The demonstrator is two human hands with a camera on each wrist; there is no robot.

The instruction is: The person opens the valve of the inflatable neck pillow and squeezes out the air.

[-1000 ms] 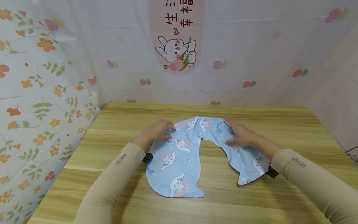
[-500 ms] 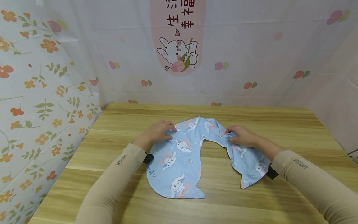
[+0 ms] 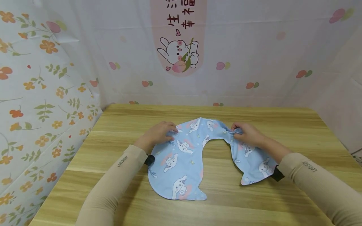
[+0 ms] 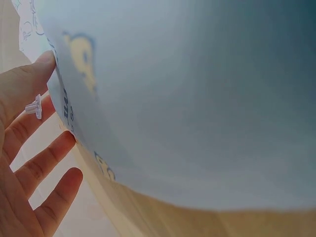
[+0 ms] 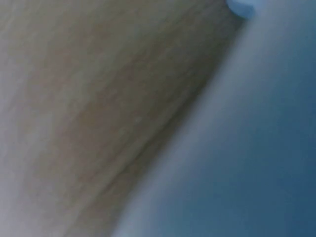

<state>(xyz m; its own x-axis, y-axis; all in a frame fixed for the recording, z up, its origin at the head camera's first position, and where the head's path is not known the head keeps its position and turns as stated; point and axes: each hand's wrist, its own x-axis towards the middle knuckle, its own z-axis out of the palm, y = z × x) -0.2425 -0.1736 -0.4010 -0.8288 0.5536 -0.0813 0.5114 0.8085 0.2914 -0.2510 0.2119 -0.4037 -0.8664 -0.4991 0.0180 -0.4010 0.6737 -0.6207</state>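
Observation:
A deflated, U-shaped inflatable neck pillow (image 3: 169, 169) lies on the table, light blue with white cartoon dogs. My left hand (image 3: 158, 134) rests at its upper left edge, thumb and fingers spread. In the left wrist view, the fingertips of my left hand (image 4: 34, 163) touch the edge of the pillow, and a clear plastic valve (image 4: 34, 106) shows between thumb and fingers. At the pillow's upper right curve, my right hand (image 3: 249, 133) pinches a gathered fold of the fabric. The right wrist view is blurred, filled by skin and the blue pillow (image 5: 256, 163).
The wooden table (image 3: 135, 113) extends around the pillow on all sides. A white curtain (image 3: 240, 47) with fruit prints hangs behind it, and a floral curtain (image 3: 51, 103) stands along the left side.
My right hand's fingers have drawn together from lying spread on the fabric, bunching it into a fold and shifting slightly right. My left hand stays in place.

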